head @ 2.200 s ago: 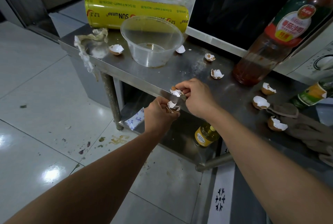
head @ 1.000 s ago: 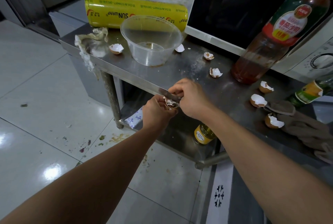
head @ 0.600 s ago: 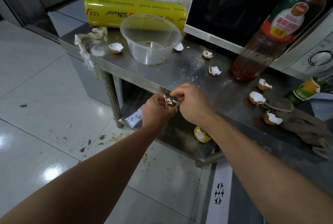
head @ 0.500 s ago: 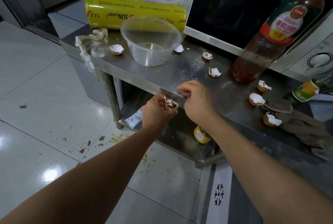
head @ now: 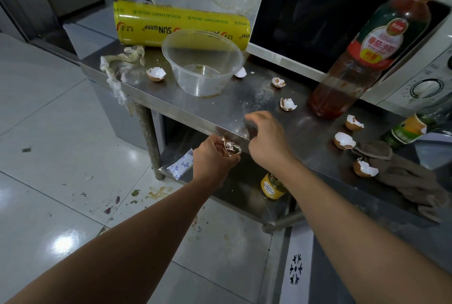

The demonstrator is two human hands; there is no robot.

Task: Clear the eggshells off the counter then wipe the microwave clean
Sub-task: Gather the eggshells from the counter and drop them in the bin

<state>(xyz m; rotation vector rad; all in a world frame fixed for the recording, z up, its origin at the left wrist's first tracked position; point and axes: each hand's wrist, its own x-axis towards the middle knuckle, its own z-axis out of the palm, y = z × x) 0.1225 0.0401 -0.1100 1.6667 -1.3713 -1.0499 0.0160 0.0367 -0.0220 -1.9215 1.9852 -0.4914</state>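
Facing the steel bench [head: 220, 110], we see the microwave [head: 318, 15] at its back right, a yellow cling-wrap roll [head: 181, 26], a tall sauce bottle [head: 367, 59] and a clear plastic bowl [head: 203, 64]. Our right hand [head: 266, 139] hovers over the front edge, fingers loosely curled and holding nothing. Our left hand [head: 212, 157], just below that edge, is closed around crushed eggshell pieces [head: 230, 149]. Loose eggshells [head: 288, 104] lie scattered on the bench top, some near a brown cloth [head: 403, 176].
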